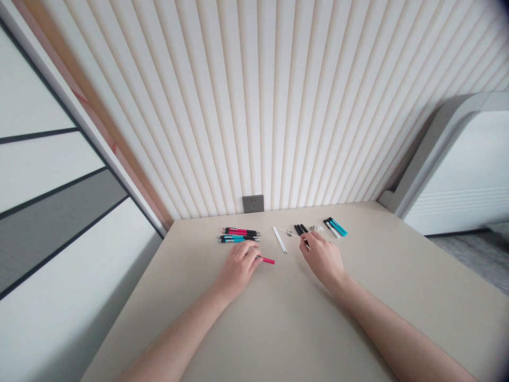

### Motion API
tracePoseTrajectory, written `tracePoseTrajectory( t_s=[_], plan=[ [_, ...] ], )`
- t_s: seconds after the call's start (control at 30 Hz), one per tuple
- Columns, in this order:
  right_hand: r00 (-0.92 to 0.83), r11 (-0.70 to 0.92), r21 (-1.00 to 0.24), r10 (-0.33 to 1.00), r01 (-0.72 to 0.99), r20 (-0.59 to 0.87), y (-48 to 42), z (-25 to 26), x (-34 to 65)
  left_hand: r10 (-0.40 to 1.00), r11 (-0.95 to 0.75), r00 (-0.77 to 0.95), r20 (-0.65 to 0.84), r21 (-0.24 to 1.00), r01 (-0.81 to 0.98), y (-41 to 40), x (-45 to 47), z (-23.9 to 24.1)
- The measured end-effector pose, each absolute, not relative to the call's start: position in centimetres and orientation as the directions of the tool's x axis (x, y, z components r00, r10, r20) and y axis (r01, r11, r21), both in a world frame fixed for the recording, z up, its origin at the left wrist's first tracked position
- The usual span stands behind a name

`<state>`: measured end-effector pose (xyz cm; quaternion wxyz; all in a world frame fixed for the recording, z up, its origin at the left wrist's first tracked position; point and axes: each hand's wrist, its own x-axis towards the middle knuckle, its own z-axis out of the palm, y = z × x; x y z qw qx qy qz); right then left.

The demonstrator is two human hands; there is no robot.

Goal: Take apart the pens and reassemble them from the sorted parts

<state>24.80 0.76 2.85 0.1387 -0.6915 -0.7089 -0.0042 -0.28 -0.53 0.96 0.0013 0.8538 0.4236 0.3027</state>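
My left hand (239, 263) is closed around a pink pen barrel (269, 260), whose pink end sticks out to the right just over the table. My right hand (323, 257) pinches a thin white pen refill (289, 232) that points left. A black piece (307, 244) shows at the right fingertips; whether it is joined to the refill I cannot tell. White refills (280, 240) lie on the table between the hands. Beyond my left hand are pink pens (240, 232) and blue pens (237, 239) in a row.
Black pen parts (301, 229), small clear or metal pieces (316, 228) and blue barrels (338, 226) lie beyond my right hand. The beige table (270, 323) meets a ribbed wall with a dark socket (253, 203). A white cabinet (79, 276) stands on the left, a bed (457, 159) on the right.
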Motion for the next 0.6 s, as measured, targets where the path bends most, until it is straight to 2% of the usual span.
tracePoseTrajectory(
  t_s=[0.2,0.6],
  plan=[
    [-0.106,0.115,-0.151,0.992,0.982,0.064,0.26,2.77,24.12,0.728,-0.639,0.466,0.503,0.252,0.727,-0.66,-0.22,1.21],
    [-0.211,0.216,-0.288,0.976,0.933,0.049,0.00,2.72,24.28,0.718,-0.646,0.471,0.513,0.239,0.725,-0.49,-0.28,0.89]
  ],
)
